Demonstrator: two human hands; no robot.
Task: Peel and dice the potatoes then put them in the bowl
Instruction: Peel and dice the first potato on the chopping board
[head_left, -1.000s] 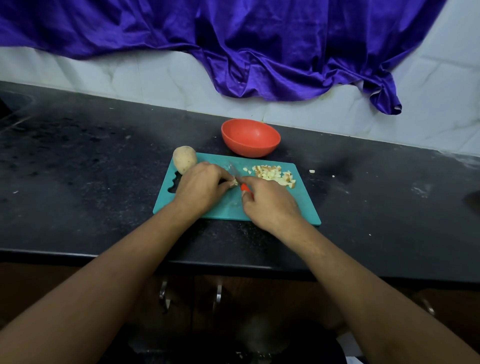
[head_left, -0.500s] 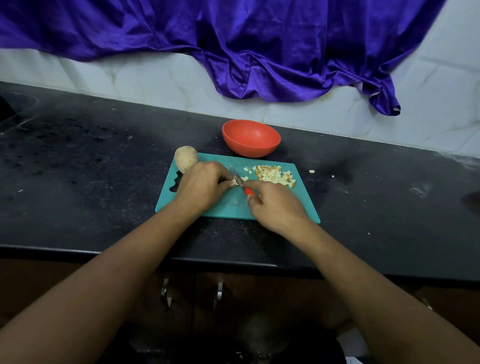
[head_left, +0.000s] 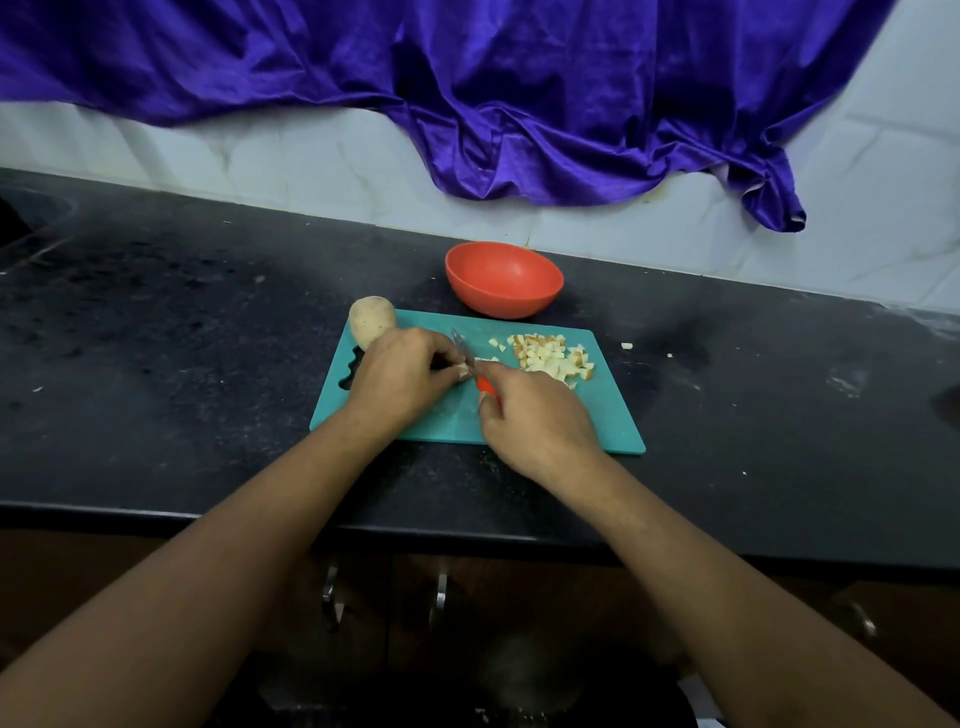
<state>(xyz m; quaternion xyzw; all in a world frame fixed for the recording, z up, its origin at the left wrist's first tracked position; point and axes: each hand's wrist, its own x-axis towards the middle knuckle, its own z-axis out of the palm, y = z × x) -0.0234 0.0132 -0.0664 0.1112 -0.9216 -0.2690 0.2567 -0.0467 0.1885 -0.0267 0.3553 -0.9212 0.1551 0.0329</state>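
The cutting board (head_left: 597, 415) looks like smooth, matt teal plastic. Over it the knife (head_left: 460, 345) has a shiny metal blade and a glossy red plastic handle, the potato piece (head_left: 462, 369) shows pale matt flesh, and the whole potato (head_left: 370, 319) at its far left corner has dull, rough skin. Behind the board the bowl (head_left: 504, 280) is smooth orange-red plastic with a soft sheen, beneath it the counter (head_left: 182, 364) is black speckled stone, dull and dusty, and above it hangs glossy purple satin-like cloth (head_left: 467, 78).

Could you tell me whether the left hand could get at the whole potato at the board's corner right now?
Probably yes: the whole potato lies just beyond the left hand, nothing between them, though the hand must first release the potato piece it holds.
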